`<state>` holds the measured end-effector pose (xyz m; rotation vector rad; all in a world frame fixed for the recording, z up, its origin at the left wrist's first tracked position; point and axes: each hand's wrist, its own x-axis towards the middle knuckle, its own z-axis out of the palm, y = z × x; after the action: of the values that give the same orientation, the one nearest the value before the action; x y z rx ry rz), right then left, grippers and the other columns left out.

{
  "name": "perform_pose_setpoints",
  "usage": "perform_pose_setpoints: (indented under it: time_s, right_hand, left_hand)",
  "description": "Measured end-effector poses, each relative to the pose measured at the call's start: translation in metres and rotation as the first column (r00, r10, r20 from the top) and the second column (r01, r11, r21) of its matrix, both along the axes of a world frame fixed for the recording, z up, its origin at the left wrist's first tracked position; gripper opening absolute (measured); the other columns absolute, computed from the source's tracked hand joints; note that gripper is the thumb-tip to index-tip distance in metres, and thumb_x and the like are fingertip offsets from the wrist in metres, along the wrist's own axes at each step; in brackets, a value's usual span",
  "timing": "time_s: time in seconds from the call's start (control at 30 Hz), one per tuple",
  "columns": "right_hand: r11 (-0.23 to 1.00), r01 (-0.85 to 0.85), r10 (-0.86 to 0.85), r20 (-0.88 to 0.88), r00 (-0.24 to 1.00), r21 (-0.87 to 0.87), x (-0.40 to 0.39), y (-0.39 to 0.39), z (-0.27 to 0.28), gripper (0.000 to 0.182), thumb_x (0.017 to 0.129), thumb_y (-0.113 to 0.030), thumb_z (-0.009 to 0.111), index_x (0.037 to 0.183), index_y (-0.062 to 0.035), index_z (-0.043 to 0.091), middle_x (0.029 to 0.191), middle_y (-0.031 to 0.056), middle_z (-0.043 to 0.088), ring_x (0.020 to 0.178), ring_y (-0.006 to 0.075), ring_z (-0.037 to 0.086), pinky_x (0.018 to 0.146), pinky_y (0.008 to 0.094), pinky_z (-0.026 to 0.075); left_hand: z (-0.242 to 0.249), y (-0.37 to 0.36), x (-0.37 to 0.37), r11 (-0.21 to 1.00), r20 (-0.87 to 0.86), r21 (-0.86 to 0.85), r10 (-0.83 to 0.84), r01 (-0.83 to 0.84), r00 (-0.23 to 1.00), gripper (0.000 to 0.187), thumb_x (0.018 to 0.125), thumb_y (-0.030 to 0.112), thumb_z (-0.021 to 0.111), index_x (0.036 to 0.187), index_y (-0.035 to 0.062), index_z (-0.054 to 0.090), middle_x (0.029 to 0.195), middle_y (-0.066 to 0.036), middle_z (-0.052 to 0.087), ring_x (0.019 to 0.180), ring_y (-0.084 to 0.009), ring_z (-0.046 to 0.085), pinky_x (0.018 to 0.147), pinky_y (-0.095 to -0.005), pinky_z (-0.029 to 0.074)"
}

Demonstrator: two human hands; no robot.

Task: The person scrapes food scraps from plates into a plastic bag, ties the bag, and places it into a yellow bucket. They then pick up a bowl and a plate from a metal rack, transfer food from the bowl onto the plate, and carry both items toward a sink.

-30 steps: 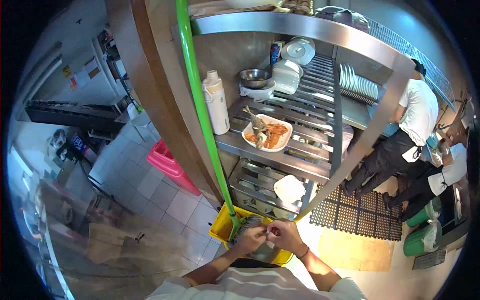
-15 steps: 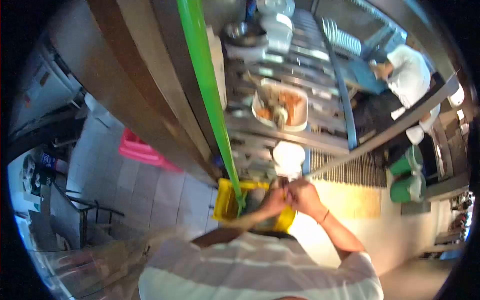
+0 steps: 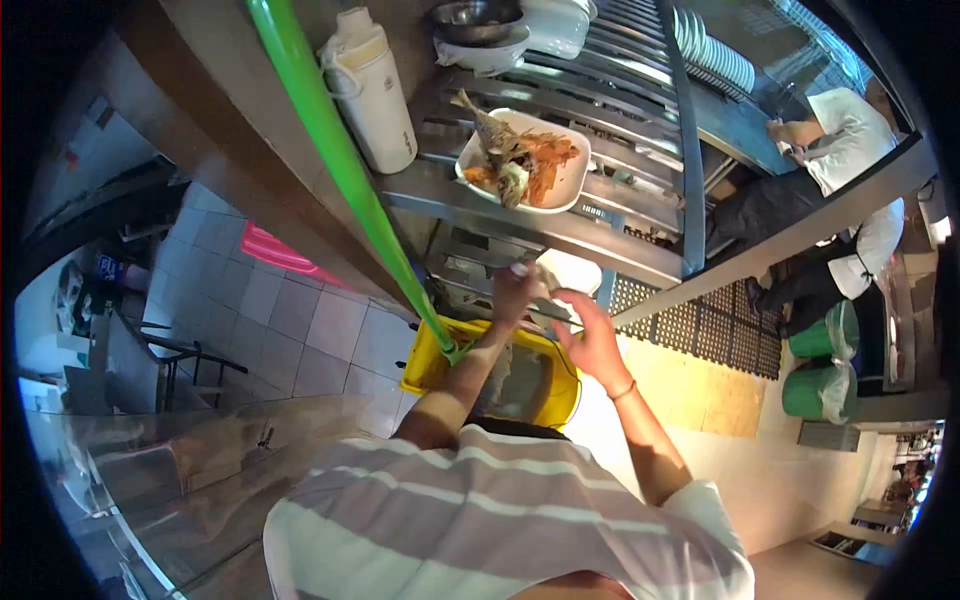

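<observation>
My left hand (image 3: 513, 298) reaches over the yellow mop bucket (image 3: 560, 385) to the lower shelf, its fingers curled beside a white container (image 3: 572, 275). A small white spot shows at its fingertips; I cannot tell what it is. Close by on the right, my right hand (image 3: 592, 340) is open, thumb and fingers apart, just below that container. Greyish water (image 3: 525, 385) fills part of the bucket. A green pole (image 3: 345, 175) slants down into the bucket's left side.
On the slatted metal rack (image 3: 630, 130) sit a white dish (image 3: 570, 190) with a fish and orange shreds, a white flask (image 3: 375, 100) and a dark bowl (image 3: 478, 20). Two people in white tops are at the right, near green bins (image 3: 820, 390). A pink bin (image 3: 280, 250) lies left.
My hands were together over the bucket's rim; they have parted and moved up toward the lower shelf. The view has shifted, bringing the white flask and the second person more into sight.
</observation>
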<state>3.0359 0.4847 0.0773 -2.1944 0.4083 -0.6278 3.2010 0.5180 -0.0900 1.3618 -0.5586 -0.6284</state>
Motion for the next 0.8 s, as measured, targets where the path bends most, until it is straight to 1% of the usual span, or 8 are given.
perform_pose_setpoints:
  time_s: [0.07, 0.1, 0.13, 0.23, 0.43, 0.57, 0.7, 0.8]
  right_hand:
    - [0.983, 0.035, -0.011, -0.128, 0.992, 0.182, -0.039, 0.000, -0.027, 0.037, 0.076, -0.002, 0.063, 0.112, -0.0021, 0.056, 0.100, 0.0134, 0.063, 0.095, 0.0266, 0.060, 0.084, 0.0333, 0.046]
    - [0.943, 0.090, -0.042, -0.153, 0.987, 0.322, -0.054, 0.005, -0.034, 0.033, 0.079, -0.003, 0.062, 0.112, -0.0024, 0.058, 0.096, 0.0094, 0.065, 0.089, 0.0180, 0.060, 0.081, 0.0303, 0.047]
    - [0.924, 0.098, -0.043, -0.154, 0.987, 0.370, -0.070, 0.010, -0.038, 0.029, 0.081, -0.002, 0.062, 0.110, -0.0036, 0.061, 0.094, 0.0075, 0.066, 0.085, 0.0136, 0.060, 0.080, 0.0279, 0.047]
    - [0.831, 0.112, 0.001, -0.202, 0.979, 0.545, -0.105, 0.019, -0.045, 0.027, 0.082, -0.001, 0.062, 0.109, -0.0036, 0.063, 0.099, 0.0058, 0.065, 0.088, 0.0126, 0.060, 0.081, 0.0260, 0.047]
    - [0.826, -0.209, 0.191, 0.089, 0.978, 0.523, -0.039, -0.014, 0.118, 0.029, 0.079, 0.003, 0.064, 0.107, -0.0030, 0.063, 0.102, 0.0070, 0.064, 0.094, 0.0150, 0.060, 0.086, 0.0283, 0.046]
    - [0.871, -0.099, -0.072, 0.325, 0.943, 0.482, 0.104, -0.064, 0.202, 0.031, 0.084, -0.006, 0.058, 0.115, -0.0012, 0.054, 0.100, 0.0068, 0.063, 0.084, 0.0117, 0.059, 0.076, 0.0249, 0.047]
    - [0.604, -0.273, 0.127, 0.249, 0.960, 0.748, 0.255, -0.189, 0.169, 0.047, 0.091, -0.019, 0.051, 0.132, -0.0051, 0.033, 0.104, 0.0179, 0.061, 0.089, 0.0258, 0.063, 0.071, 0.0336, 0.055]
    - [0.549, -0.345, 0.267, 0.232, 0.935, 0.761, 0.313, -0.235, 0.155, 0.056, 0.091, -0.042, 0.049, 0.133, -0.0086, 0.032, 0.103, 0.0233, 0.059, 0.087, 0.0283, 0.064, 0.068, 0.0378, 0.056]
  left_hand:
    - [-0.110, -0.060, 0.094, 0.839, 0.128, 0.159, 0.505, -0.520, 0.854, 0.027, 0.083, 0.017, 0.060, 0.106, 0.0034, 0.057, 0.099, -0.010, 0.054, 0.088, -0.0227, 0.052, 0.080, -0.0403, 0.043]
    - [-0.079, -0.074, 0.114, 0.744, -0.202, -0.097, 0.636, -0.661, 0.745, 0.029, 0.084, 0.018, 0.058, 0.110, 0.0048, 0.055, 0.099, -0.009, 0.054, 0.086, -0.0222, 0.053, 0.080, -0.0392, 0.044]
    - [-0.047, -0.085, 0.123, 0.539, -0.540, -0.274, 0.599, -0.797, 0.591, 0.033, 0.085, 0.020, 0.057, 0.114, 0.0061, 0.053, 0.099, -0.008, 0.055, 0.085, -0.0216, 0.053, 0.079, -0.0381, 0.044]
    - [-0.038, -0.111, 0.175, 0.584, -0.699, -0.256, 0.438, -0.770, 0.565, 0.033, 0.085, 0.019, 0.056, 0.116, 0.0059, 0.052, 0.101, -0.007, 0.055, 0.088, -0.0209, 0.053, 0.081, -0.0366, 0.044]
    - [-0.052, -0.117, 0.153, 0.839, -0.596, -0.257, 0.253, -0.479, 0.762, 0.035, 0.087, 0.017, 0.053, 0.120, 0.0056, 0.051, 0.104, -0.007, 0.056, 0.093, -0.0193, 0.054, 0.083, -0.0337, 0.044]
    - [-0.081, -0.052, 0.042, 0.986, -0.196, -0.159, -0.084, 0.052, 0.977, 0.037, 0.088, 0.016, 0.051, 0.123, 0.0053, 0.050, 0.106, -0.007, 0.057, 0.097, -0.0182, 0.054, 0.084, -0.0317, 0.044]
    - [-0.004, 0.074, -0.051, 0.878, -0.613, -0.243, -0.469, 0.413, 0.636, 0.037, 0.090, 0.016, 0.055, 0.125, 0.0060, 0.049, 0.112, -0.005, 0.057, 0.106, -0.0142, 0.053, 0.090, -0.0273, 0.042]
    - [0.031, 0.137, -0.058, 0.795, -0.532, -0.133, -0.561, 0.592, 0.634, 0.032, 0.090, 0.024, 0.059, 0.116, 0.0050, 0.053, 0.112, -0.002, 0.057, 0.105, -0.0128, 0.052, 0.094, -0.0255, 0.039]
